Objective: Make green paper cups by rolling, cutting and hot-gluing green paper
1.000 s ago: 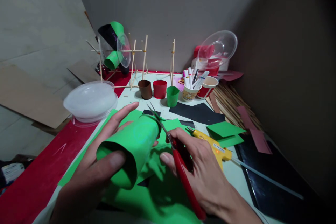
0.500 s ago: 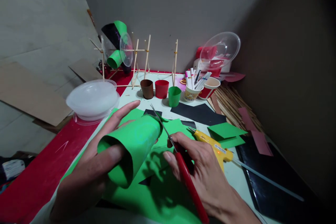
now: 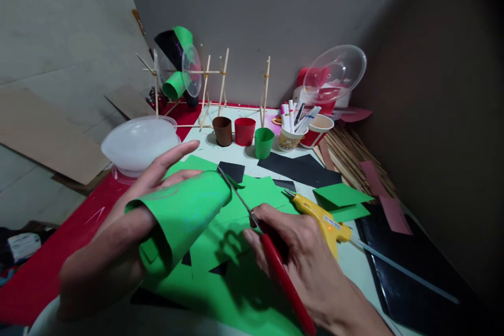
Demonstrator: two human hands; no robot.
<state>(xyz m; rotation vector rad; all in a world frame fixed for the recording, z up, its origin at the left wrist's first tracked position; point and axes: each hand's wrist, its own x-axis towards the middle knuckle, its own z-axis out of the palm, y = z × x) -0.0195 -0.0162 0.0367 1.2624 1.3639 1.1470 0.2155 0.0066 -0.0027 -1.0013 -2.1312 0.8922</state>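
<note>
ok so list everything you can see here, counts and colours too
paper tube: 1, green, rolled, in the left hand
scissors: 1, red handles, in the right hand, blades at the tube's far end
glue gun: 1, yellow, lying just right of the right hand
paper sheets: several, green, flat under the hands
black paper: several pieces, behind the green sheets
small cups: 3, brown, red, green, row at the back
marker cups: 2, cream and red-white, right of that row
stick frame: 1, wooden, back
plastic bowls: 2, translucent, one left, one back right
loose sticks: a pile, tan, right
left hand: 1, holding the tube
right hand: 1, gripping the scissors
</note>
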